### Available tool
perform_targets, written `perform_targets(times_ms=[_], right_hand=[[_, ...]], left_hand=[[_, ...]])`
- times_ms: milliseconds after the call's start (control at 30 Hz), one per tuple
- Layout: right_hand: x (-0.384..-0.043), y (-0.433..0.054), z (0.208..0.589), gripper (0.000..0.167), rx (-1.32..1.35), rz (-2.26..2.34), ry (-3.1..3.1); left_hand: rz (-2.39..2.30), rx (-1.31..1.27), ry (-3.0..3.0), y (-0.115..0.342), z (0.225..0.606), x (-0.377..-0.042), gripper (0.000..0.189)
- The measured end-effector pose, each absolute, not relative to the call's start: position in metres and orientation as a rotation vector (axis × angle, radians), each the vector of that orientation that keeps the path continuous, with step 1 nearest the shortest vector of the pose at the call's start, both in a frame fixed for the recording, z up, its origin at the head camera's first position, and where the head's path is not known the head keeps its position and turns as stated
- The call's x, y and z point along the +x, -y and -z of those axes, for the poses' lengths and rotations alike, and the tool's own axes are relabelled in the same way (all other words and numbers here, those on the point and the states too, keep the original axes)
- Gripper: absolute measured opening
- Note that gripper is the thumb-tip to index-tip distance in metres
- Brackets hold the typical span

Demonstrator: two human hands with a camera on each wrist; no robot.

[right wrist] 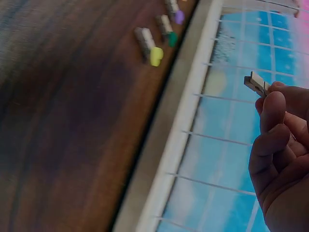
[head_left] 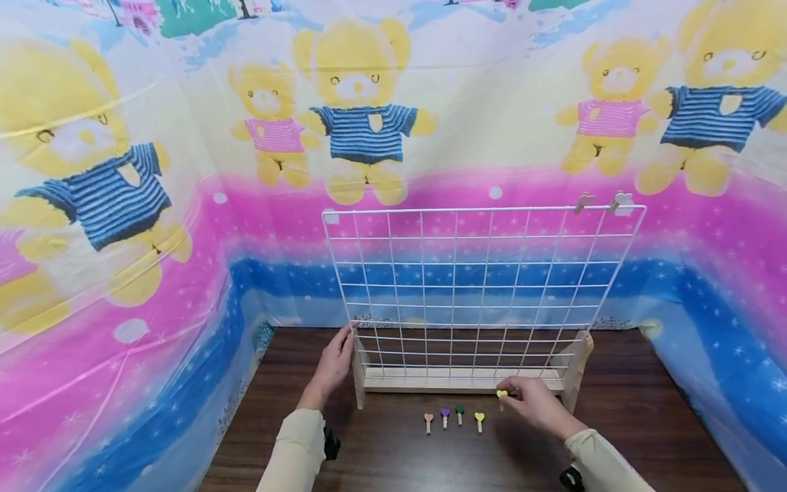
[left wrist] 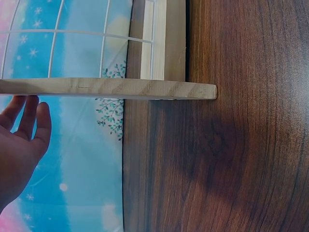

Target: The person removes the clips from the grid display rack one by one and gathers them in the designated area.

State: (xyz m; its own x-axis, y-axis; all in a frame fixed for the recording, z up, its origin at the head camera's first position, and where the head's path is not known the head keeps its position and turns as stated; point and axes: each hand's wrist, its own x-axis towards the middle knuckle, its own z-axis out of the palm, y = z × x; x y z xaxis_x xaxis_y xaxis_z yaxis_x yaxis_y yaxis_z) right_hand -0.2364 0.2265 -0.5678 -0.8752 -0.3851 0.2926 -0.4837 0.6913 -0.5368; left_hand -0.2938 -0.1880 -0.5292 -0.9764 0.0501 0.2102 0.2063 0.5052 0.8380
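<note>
My right hand (head_left: 541,404) pinches a small wooden clothespin with a yellow heart (head_left: 502,394), in front of the rack's lower bar. In the right wrist view, the clothespin's wooden legs (right wrist: 256,83) stick out past the thumb and finger; its heart is hidden there. My left hand (head_left: 335,359) touches the left wooden side post (left wrist: 111,88) of a white wire grid rack (head_left: 486,273), its fingertips (left wrist: 43,108) against the outer side. On the table lie more heart clothespins: orange (head_left: 428,421), purple (head_left: 445,417), green (head_left: 459,413) and yellow (head_left: 479,421).
Two clothespins, one brownish (head_left: 583,201) and one white (head_left: 621,200), are clipped on the grid's top wire at the right. The rack stands on a dark wooden table (head_left: 393,465). Behind and beside it hangs a bear-print cloth (head_left: 479,130).
</note>
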Motion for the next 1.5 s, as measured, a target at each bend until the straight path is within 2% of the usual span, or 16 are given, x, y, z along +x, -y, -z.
perform_targets(times_ms=[167, 633, 1500], right_hand=[[-0.238, -0.228, 0.587, 0.009, 0.738, -1.018, 2.755], [-0.236, -0.228, 0.620, 0.009, 0.585, -1.229, 2.920], [-0.242, -0.228, 0.647, 0.006, 0.532, -1.188, 3.007]], left_hand=[[1.463, -0.239, 2.570, 0.188, 0.530, -0.294, 0.039], [1.483, -0.221, 2.580, 0.188, 0.529, -0.293, 0.037], [1.480, -0.208, 2.579, 0.187, 0.529, -0.294, 0.038]])
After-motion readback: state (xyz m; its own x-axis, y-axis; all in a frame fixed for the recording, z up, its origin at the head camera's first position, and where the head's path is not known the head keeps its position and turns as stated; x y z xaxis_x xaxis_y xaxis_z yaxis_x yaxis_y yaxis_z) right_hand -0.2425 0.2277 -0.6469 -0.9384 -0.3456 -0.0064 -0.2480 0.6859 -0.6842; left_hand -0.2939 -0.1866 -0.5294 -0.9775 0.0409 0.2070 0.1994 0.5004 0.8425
